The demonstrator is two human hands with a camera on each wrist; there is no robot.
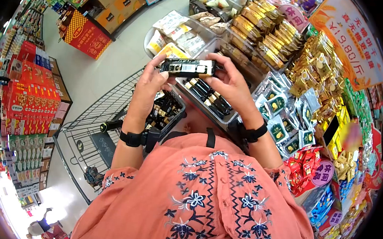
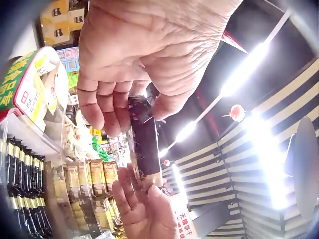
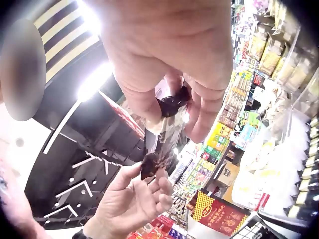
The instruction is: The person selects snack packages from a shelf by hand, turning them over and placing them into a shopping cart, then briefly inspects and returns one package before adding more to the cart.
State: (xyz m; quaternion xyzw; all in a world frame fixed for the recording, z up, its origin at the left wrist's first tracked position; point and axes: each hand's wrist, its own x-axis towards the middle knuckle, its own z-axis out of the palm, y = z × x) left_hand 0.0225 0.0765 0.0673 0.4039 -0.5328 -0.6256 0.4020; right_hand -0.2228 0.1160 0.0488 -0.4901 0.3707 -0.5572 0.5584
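A black wrapped packet [image 1: 188, 68] with a pale label is held level between both hands in the head view. The left hand [image 1: 151, 77] pinches one end between thumb and fingers, and the right hand [image 1: 230, 80] pinches the other. Seen from the left wrist, the packet [image 2: 146, 142] hangs from the left hand [image 2: 154, 55], its far end in the right hand [image 2: 144, 209]. In the right wrist view the right hand [image 3: 174, 59] grips the near dark end of the packet [image 3: 163, 134], the left hand [image 3: 129, 199] the far end.
Below the hands are a bin of black packets [image 1: 206, 96] and a shopping cart [image 1: 91, 126] beside a container of dark packets [image 1: 164, 111]. Bins of gold snacks [image 1: 251, 26] and heaped packets [image 1: 285, 117] lie ahead and right. Red boxes [image 1: 31, 92] stand at left.
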